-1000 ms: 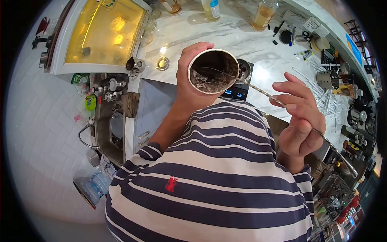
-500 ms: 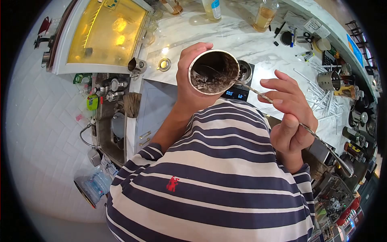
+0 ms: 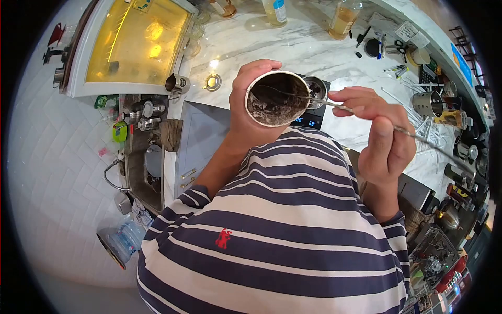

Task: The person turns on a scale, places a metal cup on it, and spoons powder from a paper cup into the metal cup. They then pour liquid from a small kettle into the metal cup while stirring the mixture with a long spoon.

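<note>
My left hand [image 3: 241,118] is wrapped round a paper cup [image 3: 269,114], its mouth tilted toward me. Dark brown, flaky residue coats the cup's inner wall. A long twisted bar spoon [image 3: 436,146] lies across the fingers of my right hand [image 3: 386,138], pinched near the thumb. One end of the spoon reaches inside the cup; the other points out to the right. Just behind the cup, a small round metal container [image 3: 317,90] with dark contents sits on a black digital scale [image 3: 309,122] with a lit display, partly hidden by the cup.
Many white straws [image 3: 421,131] are strewn over the right of the marble counter [image 3: 225,34], near a perforated metal canister [image 3: 429,103]. Bottles [image 3: 345,20] stand at the back. To the left are a metal pitcher [image 3: 177,83], a small metal cup [image 3: 213,82] and a sink [image 3: 137,178].
My right hand has shifted slightly right, and its fingers have closed in along the bar spoon. The spoon's outer end has swung up and away. The cup has barely moved.
</note>
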`<move>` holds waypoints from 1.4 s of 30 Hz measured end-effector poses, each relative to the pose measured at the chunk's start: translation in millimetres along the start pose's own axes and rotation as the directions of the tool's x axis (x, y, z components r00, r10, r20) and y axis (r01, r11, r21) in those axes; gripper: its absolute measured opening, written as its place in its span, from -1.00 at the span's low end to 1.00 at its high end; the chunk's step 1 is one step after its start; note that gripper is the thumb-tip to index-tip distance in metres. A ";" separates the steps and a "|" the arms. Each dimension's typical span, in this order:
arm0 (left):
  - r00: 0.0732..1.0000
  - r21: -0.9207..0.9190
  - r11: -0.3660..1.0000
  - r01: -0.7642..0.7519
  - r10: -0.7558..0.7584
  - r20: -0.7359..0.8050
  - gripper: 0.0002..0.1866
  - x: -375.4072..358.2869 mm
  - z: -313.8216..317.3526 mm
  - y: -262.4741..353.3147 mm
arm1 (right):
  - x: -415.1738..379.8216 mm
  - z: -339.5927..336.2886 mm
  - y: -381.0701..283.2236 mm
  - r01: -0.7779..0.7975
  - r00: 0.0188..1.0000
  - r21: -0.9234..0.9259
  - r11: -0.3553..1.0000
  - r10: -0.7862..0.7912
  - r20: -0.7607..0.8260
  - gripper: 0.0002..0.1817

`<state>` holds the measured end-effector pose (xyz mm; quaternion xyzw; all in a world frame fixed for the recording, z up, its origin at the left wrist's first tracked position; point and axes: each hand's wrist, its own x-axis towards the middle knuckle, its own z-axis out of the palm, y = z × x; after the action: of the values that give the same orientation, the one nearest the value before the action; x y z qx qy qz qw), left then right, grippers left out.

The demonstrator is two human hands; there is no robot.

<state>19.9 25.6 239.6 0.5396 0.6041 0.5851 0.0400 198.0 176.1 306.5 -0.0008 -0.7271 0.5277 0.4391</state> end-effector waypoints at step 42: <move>0.811 -0.218 0.911 0.349 -0.178 0.558 -0.10 27.4 -38.4 2.0 | 18.6 -30.9 2.4 0.000 0.959 0.014 1.000 -0.004 0.285 -0.89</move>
<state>-16.4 18.7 269.1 0.5755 0.5399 0.4906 0.3698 205.2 209.4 318.3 0.0789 -0.7790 0.5270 0.3305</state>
